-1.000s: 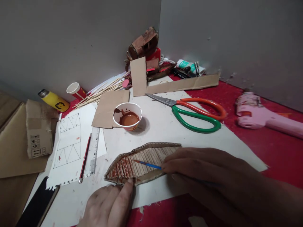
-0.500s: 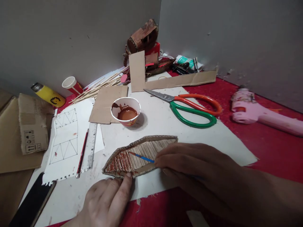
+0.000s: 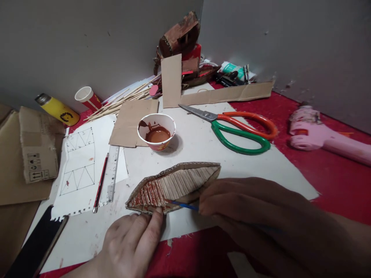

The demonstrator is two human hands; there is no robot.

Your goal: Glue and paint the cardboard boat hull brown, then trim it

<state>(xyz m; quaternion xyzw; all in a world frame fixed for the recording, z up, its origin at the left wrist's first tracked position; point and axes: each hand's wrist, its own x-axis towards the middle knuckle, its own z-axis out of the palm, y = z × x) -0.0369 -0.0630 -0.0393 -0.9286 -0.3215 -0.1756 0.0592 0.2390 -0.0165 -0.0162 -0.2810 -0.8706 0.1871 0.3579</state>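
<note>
A boat-shaped cardboard piece lined with thin wooden sticks lies on white paper; its left end is painted reddish brown. My right hand holds a thin blue-handled paintbrush, whose tip touches the near edge of the piece. My left hand presses fingertips against the near left rim of the piece. Behind it stands a paper cup of brown paint.
Orange-and-green scissors lie to the right, a pink glue gun farther right. A ruler and pencil rest on a drawn sheet at left, beside a phone, cardboard scraps, skewers, a yellow bottle and a small red cup.
The brush tip has moved from the middle of the stick lining down to the near edge of the piece. My left hand stays on the rim.
</note>
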